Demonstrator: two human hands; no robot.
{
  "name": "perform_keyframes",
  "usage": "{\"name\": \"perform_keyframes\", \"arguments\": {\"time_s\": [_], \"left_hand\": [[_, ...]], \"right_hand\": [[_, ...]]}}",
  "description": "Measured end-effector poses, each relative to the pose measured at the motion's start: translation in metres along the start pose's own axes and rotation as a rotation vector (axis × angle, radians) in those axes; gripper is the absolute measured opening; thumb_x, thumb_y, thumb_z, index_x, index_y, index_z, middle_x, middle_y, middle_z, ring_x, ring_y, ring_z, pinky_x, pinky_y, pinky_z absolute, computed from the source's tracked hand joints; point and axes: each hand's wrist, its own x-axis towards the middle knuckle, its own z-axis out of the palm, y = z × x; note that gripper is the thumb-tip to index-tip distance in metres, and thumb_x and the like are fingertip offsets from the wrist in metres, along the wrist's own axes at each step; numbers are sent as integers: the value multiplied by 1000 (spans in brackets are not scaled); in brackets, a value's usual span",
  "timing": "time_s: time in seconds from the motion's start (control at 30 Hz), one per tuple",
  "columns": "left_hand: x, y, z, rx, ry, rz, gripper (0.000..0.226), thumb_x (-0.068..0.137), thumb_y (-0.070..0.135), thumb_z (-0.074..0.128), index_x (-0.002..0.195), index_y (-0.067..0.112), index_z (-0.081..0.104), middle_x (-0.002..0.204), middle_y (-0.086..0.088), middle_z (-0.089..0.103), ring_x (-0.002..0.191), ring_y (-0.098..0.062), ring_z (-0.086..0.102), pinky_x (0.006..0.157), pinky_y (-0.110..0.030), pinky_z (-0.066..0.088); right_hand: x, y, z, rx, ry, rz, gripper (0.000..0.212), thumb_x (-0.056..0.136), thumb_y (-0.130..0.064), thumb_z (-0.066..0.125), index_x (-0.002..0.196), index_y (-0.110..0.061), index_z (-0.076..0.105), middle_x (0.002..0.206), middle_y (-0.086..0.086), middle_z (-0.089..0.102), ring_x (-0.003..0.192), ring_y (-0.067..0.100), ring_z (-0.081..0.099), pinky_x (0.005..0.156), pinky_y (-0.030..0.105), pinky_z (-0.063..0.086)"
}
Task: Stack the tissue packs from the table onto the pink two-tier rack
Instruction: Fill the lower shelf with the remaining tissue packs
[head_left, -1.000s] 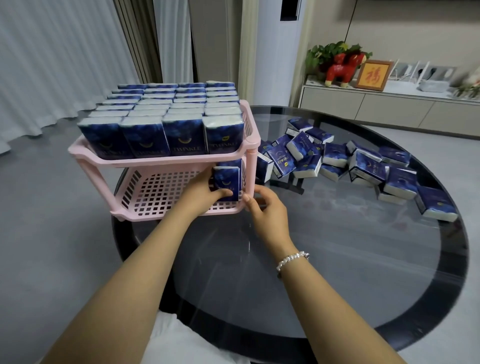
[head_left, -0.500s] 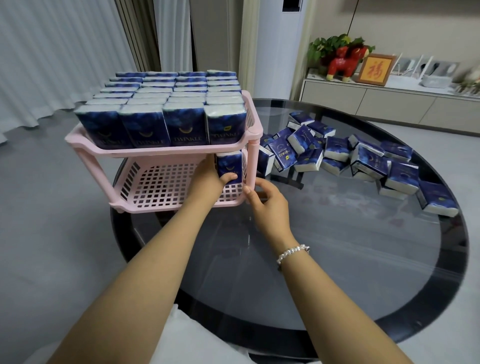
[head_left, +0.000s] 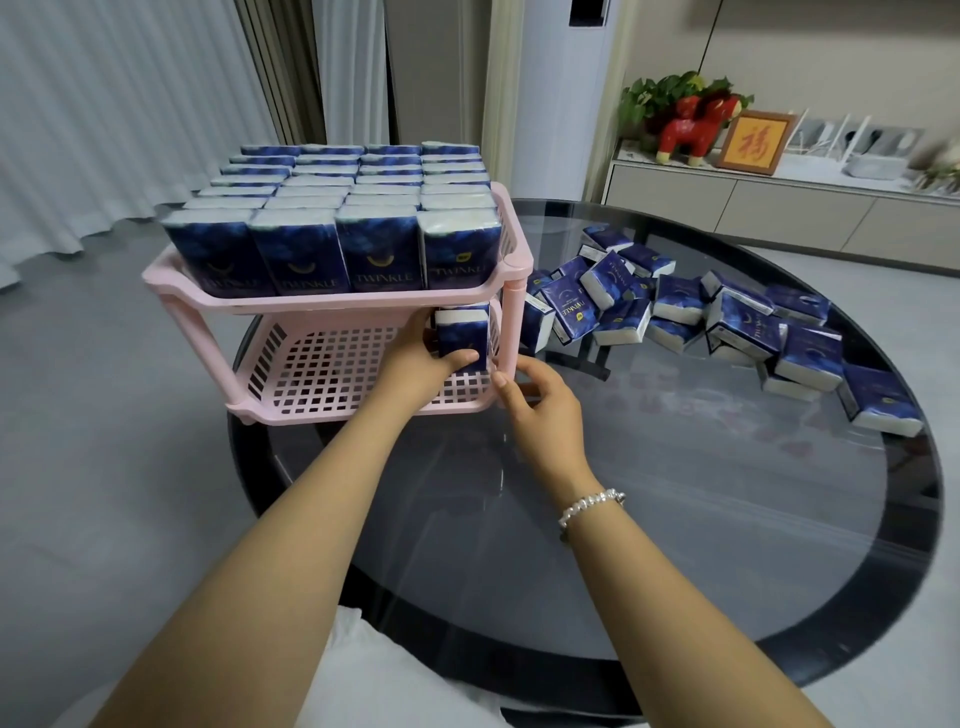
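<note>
One tissue pack (head_left: 464, 338) stood gripped in the left hand (head_left: 422, 364) on the rack's lower tier (head_left: 332, 364), the right hand (head_left: 540, 410) loose and empty, probably due another from the pile (head_left: 727, 322).

"TWINKLE" printed on front tissue packs (head_left: 382, 260) on rack's top tier; Chinese character on framed picture (head_left: 753, 144).

glass table (head_left: 675, 519) with rack (head_left: 332, 301), packs (head_left: 675, 306)

Left hand (head_left: 415, 364) grips upright tissue pack (head_left: 462, 338) on rack (head_left: 332, 304) lower tier.
</note>
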Motion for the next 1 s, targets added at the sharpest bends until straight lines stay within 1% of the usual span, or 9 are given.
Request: {"name": "perform_keyframes", "arguments": {"time_s": [0.23, 0.33, 0.4, 0.5, 0.63, 0.73, 0.8, 0.9, 1.0], "left_hand": [[-19, 3, -5, -134, 65, 0, 62, 80, 23, 74, 133, 14, 44, 129, -9, 58, 118, -24, 55, 95, -30, 42], [-39, 11, -8, -30, 269, 66, 35, 84, 24, 69, 112, 9, 57, 111, -11, 60, 105, -26, 56, 86, -29, 44], [-53, 18, -9, -2, 348, 129, 17, 86, 24, 64, 95, 9, 60, 95, -6, 60, 88, -22, 57, 80, -34, 48], [-73, 36, -6, -66, 253, 123, 11, 89, 22, 60, 83, 14, 61, 75, 5, 60, 70, -15, 57, 69, -31, 49], [-94, 59, 13, -119, 119, 106, 16, 89, 26, 59, 75, 19, 62, 68, 8, 65, 67, -11, 62, 66, -21, 49], [-95, 71, 36, -262, 21, 11, 15, 91, 26, 56, 81, 23, 66, 80, 1, 71, 79, -18, 68, 80, -36, 56], [-92, 84, 52, -332, -24, -35, 18, 93, 22, 51, 104, 20, 66, 96, 0, 70, 92, -17, 67, 89, -38, 53], [-81, 104, 73, -340, -37, -96, 43, 98, 22, 45, 140, 16, 42, 130, -2, 57, 114, -13, 56, 99, -27, 40], [-58, 113, 91, -303, 15, -166, 52, 99, 27, 42, 148, 18, 27, 149, -6, 39, 133, -21, 42, 106, -31, 32]], "right_hand": [[0, 0, -1, -5, -10, -5, 22, 90, -25, 60, 110, -19, 65, 104, -12, 61, 82, 0, 55, 76, 18, 46], [-3, -2, -3, 35, -19, 6, 23, 92, -29, 57, 112, -24, 64, 105, -11, 65, 85, 3, 58, 76, 20, 48], [-5, -4, -8, 103, 29, 31, 23, 94, -30, 51, 113, -25, 63, 106, -9, 65, 85, 2, 58, 72, 12, 46], [0, -6, -27, 105, 121, 49, 24, 96, -28, 49, 113, -21, 63, 110, -7, 64, 89, -1, 57, 72, 9, 42], [13, -7, -63, 94, 88, 71, 18, 95, -25, 50, 108, -21, 62, 108, -5, 64, 96, 7, 58, 76, 13, 41], [25, -4, -89, 11, 16, 79, 19, 95, -26, 51, 111, -22, 62, 108, -5, 64, 97, 8, 58, 77, 17, 42], [40, -2, -104, -96, -35, 51, 24, 95, -27, 51, 115, -22, 62, 108, -4, 63, 93, 7, 58, 74, 16, 42], [68, -2, -117, -270, -121, -4, 28, 94, -28, 52, 120, -23, 60, 111, 1, 61, 89, 9, 58, 73, 17, 43], [99, 0, -120, -457, -251, -76, 33, 93, -26, 54, 126, -22, 57, 121, 5, 55, 100, 17, 58, 87, 25, 44]]}}
